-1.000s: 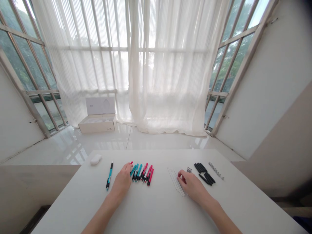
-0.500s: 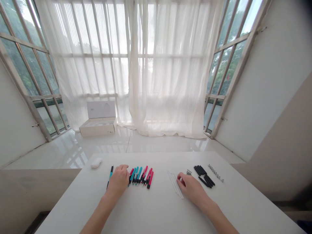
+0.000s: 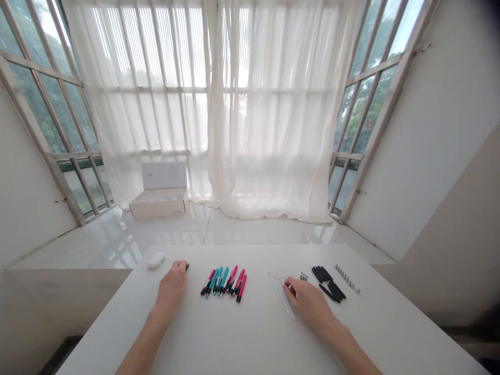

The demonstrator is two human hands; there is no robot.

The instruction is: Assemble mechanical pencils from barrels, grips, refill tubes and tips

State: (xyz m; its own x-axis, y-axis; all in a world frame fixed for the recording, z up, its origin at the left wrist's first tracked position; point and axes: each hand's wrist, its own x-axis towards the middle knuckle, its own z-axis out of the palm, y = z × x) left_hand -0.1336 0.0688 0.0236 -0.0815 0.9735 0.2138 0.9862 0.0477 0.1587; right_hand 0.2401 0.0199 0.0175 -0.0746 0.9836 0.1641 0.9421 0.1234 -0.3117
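White sheer curtain (image 3: 250, 120) hangs in soft vertical folds across the tall windows. Below it lies a glossy tiled floor (image 3: 117, 234), and nearest the camera stands the smooth matte white bench (image 3: 250, 338). An open white cardboard box (image 3: 160, 200) sits on the floor by the curtain. The marks on its raised lid are too small to read.

On the bench, the left hand (image 3: 172, 289) lies palm down with its fingers curled over a pen (image 3: 187, 266). Only the pen's dark end shows, so it cannot be told whether the hand clasps it. The right hand (image 3: 308, 302) rests loosely open, with bent fingertips touching the far end of a bundle of thin clear rods (image 3: 282, 298).

Between the hands is a tidy row of teal and pink pens (image 3: 224, 281) with black ends. Right of the rods lie slim black barrels (image 3: 328, 281), a line of small metal tips (image 3: 347, 278) and a few tiny springs (image 3: 303, 276). A rounded white case (image 3: 155, 259) sits near the bench's far left edge.
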